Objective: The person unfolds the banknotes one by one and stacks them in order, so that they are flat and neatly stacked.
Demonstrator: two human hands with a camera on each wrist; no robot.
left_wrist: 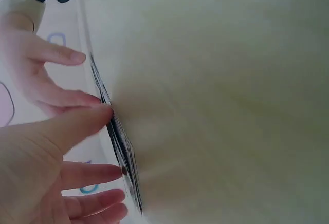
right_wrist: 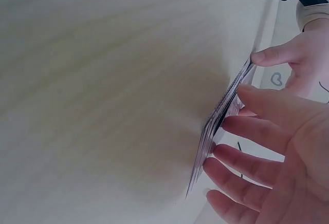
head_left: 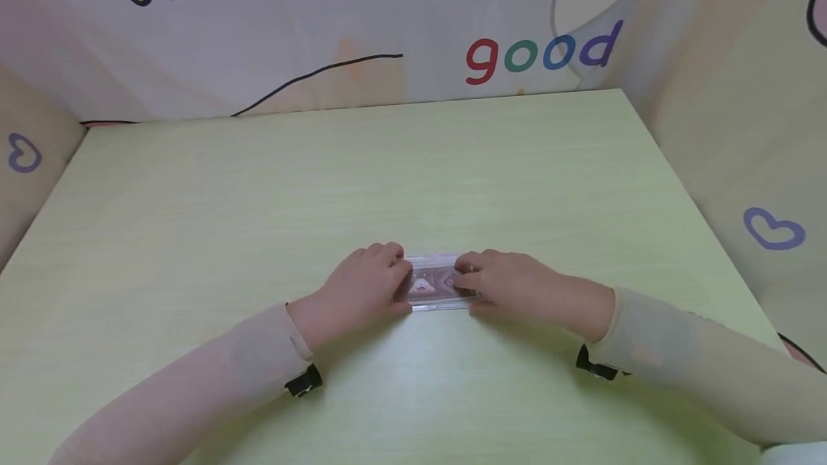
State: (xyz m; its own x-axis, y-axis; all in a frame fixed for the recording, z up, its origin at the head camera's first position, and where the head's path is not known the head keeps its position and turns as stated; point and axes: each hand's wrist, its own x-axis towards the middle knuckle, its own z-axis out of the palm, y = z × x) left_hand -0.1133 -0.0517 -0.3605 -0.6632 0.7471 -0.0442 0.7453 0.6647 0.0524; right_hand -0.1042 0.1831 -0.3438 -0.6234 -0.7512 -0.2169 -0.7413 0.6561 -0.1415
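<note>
A flat stack of thin printed sheets, brownish with a small white bear-like figure and clear edges, lies low at the middle of the table. My left hand touches its left end, thumb at the near edge and the other fingers toward the far side. At the right end my right hand rests in a mirrored way, its fingertips on the sheets. Seen from the left wrist, the stack is edge-on with several layers, and the fingers are fairly straight. In the right wrist view the fingers are spread against the stack.
A pale green table carries the stack. Cloth walls with cartoon prints and the word "good" stand along its back and sides. A dark strap piece hangs at the left sleeve, and a similar dark piece at the right.
</note>
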